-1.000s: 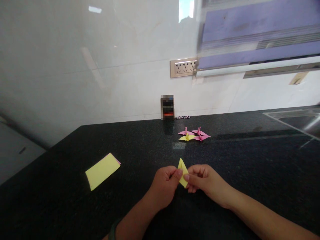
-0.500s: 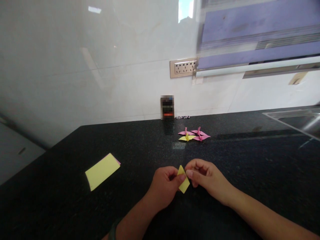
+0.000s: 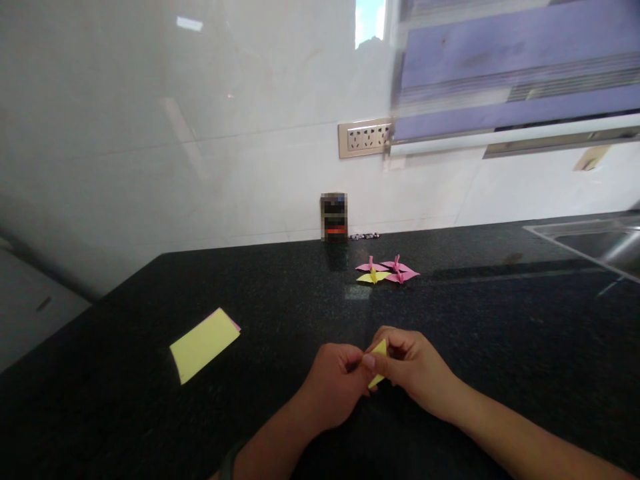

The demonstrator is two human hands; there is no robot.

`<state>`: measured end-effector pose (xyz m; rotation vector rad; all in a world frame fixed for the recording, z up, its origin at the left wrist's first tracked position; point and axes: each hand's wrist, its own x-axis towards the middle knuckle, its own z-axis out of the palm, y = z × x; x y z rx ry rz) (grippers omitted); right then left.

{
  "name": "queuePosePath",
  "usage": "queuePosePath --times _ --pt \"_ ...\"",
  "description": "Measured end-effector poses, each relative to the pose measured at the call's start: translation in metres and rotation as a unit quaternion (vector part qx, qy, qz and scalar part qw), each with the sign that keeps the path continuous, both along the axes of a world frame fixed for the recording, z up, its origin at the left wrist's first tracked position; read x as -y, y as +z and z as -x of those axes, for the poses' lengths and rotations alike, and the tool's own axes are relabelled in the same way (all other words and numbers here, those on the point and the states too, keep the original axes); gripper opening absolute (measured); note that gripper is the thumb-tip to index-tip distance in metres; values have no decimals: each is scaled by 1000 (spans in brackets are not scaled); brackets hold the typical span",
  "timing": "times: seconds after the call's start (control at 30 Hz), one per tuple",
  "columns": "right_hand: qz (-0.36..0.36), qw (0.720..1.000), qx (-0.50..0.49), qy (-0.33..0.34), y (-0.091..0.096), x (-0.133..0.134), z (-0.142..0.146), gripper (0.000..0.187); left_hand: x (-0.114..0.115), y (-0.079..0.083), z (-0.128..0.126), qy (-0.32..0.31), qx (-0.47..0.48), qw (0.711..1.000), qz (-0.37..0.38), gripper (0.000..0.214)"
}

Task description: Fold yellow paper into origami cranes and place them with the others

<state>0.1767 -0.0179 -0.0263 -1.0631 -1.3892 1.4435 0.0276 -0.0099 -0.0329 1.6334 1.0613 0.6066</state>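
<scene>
A small piece of folded yellow paper (image 3: 381,347) is pinched between my two hands, low over the counter. My left hand (image 3: 330,387) is closed at the paper's left side, its fingertips partly hidden behind my right thumb. From the right, my right hand (image 3: 420,373) grips the paper with thumb and fingers, covering its middle. Only the upper tip and lower point of the paper show. Beyond my hands stand a yellow paper crane (image 3: 373,277) and three pink paper cranes (image 3: 402,277), grouped close together.
Yellow paper sheets (image 3: 205,345) lie at the left, with a pink edge peeking out beneath. A blurred dark box (image 3: 334,217) stands against the wall beside a small beaded strip (image 3: 365,236). A sink (image 3: 600,240) is set into the dark counter (image 3: 280,287) at right.
My right hand has moved left onto the folded paper, and its thumb now covers the middle. The paper has tilted, and my left fingers have shifted to its left edge.
</scene>
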Motion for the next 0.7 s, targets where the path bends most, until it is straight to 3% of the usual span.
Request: queuePosePath --times 0.3,0.53,0.7 --pt "15 1000 18 0 -5 -3 -3 43 1 3 1 -23 29 999 13 30" --pt "-7 993 67 -97 -4 -4 -6 35 0 3 -1 15 38 999 -5 28" --pt "-16 995 65 -67 -2 -3 -5 31 0 4 1 30 4 999 -22 28"
